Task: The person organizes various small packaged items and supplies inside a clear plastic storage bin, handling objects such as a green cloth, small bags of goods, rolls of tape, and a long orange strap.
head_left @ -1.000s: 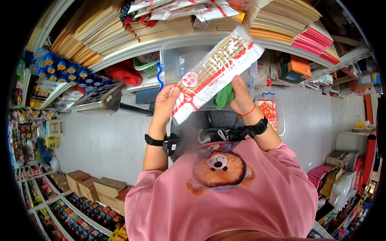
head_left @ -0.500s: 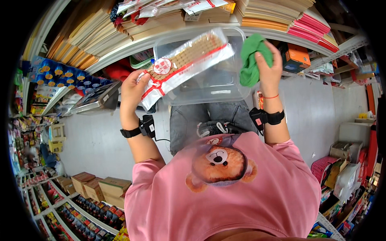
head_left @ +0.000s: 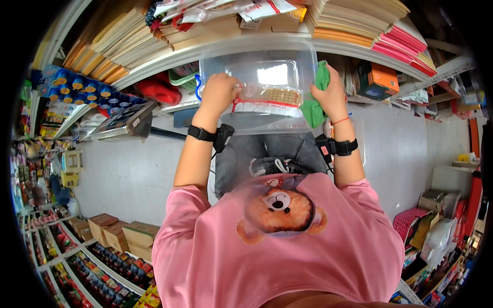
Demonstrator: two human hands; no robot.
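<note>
A clear plastic bin (head_left: 257, 126) stands in front of my knees, under the shelf edge. Inside it lies a long, flat plastic packet (head_left: 280, 97) with rows of tan pieces and red-and-white print. My left hand (head_left: 221, 92) reaches over the bin's left side, its fingers closed on the packet's left end; the fingertips are partly hidden. At the bin's right rim, my right hand (head_left: 333, 97) grips a crumpled green cloth (head_left: 312, 112), which hangs down along that side.
Stacks of paper envelopes (head_left: 354, 23) fill the shelf above the bin. An orange-and-black box (head_left: 379, 79) sits to the right. A metal scale-like device (head_left: 123, 123) stands at left, near a red object (head_left: 159, 91). Cardboard boxes (head_left: 138, 238) rest behind at left.
My left hand has brought the packet down and to the right, from above the bin to inside it. My right hand, still with the green cloth, has moved slightly left and lower.
</note>
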